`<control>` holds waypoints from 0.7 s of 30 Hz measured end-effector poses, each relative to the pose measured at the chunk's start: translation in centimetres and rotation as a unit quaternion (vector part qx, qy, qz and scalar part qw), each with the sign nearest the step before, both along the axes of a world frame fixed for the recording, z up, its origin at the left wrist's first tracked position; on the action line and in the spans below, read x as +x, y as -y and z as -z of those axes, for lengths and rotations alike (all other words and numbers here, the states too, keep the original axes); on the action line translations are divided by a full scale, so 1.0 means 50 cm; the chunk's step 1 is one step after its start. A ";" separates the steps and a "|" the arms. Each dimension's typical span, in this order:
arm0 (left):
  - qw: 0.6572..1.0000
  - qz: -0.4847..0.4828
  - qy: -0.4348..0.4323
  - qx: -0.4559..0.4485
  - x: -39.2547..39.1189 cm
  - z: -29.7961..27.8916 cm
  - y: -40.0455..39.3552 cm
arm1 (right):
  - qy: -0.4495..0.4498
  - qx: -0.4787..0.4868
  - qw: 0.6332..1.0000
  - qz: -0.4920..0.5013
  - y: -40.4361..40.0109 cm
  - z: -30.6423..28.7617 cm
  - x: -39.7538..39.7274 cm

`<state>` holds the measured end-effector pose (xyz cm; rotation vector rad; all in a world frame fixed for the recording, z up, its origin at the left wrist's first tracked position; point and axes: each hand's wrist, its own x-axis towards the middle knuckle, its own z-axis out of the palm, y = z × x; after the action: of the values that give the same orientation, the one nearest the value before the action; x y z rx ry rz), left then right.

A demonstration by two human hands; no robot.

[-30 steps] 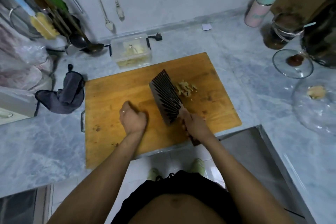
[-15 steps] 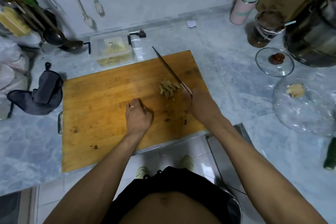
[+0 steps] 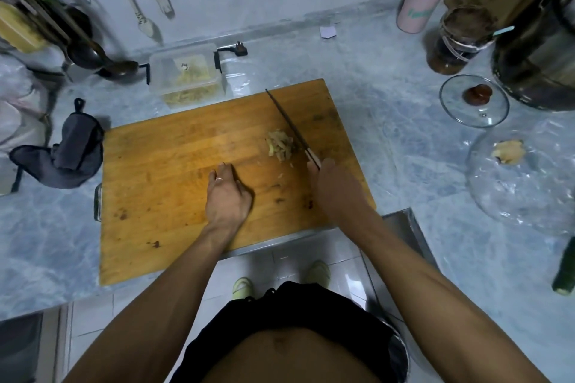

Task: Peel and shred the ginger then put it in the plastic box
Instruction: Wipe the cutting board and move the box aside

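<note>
Counter (image 3: 389,96) carries my cutting board (image 3: 174,165); plastic box (image 3: 186,74) at its 11 o'clock, contents blurred. Right hand (image 3: 334,188) grips the knife (image 3: 291,127), handle mostly hidden. Left hand (image 3: 227,196) rests loosely curled, holding nothing. Shredded ginger (image 3: 280,146) touches the blade's 9 o'clock side.

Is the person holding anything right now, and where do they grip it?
The right hand grips a knife by its handle, beside the shredded ginger. The left hand rests on the cutting board, holding nothing.
</note>
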<state>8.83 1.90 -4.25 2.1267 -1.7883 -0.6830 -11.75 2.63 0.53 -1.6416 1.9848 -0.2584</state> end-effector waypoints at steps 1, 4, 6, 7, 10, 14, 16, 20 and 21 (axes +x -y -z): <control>1.000 0.003 0.005 0.001 -0.001 -0.004 -0.002 | -0.019 -0.018 1.000 0.007 0.008 -0.008 -0.011; 1.000 0.012 0.025 0.005 -0.001 -0.005 -0.004 | -0.073 -0.042 0.996 -0.009 0.024 -0.015 -0.037; 0.999 0.015 0.035 0.001 -0.002 -0.002 -0.006 | -0.060 -0.025 0.998 -0.014 0.011 0.002 -0.034; 0.999 0.014 0.037 -0.001 -0.004 -0.001 -0.006 | -0.037 -0.009 0.999 -0.007 -0.001 0.011 -0.027; 0.999 0.002 0.033 0.000 -0.005 0.006 -0.004 | -0.008 0.041 0.999 -0.031 -0.040 0.031 0.000; 1.000 -0.010 0.007 0.012 0.006 0.020 0.003 | 0.050 0.019 0.998 -0.028 -0.032 0.015 -0.026; 0.999 -0.036 -0.026 0.005 0.018 0.030 0.007 | 0.128 0.008 0.990 -0.055 -0.019 -0.006 -0.057; 0.970 -0.165 -0.178 -0.032 0.039 0.044 0.004 | 0.222 0.080 0.956 -0.174 0.001 -0.049 -0.117; 0.957 -0.189 -0.215 -0.051 0.039 0.045 0.003 | 0.237 0.118 0.946 -0.186 0.009 -0.046 -0.127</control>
<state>10.80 1.75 -6.50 1.9792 -1.1268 -0.8454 -18.08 2.17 2.82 -1.5793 1.2709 -0.2341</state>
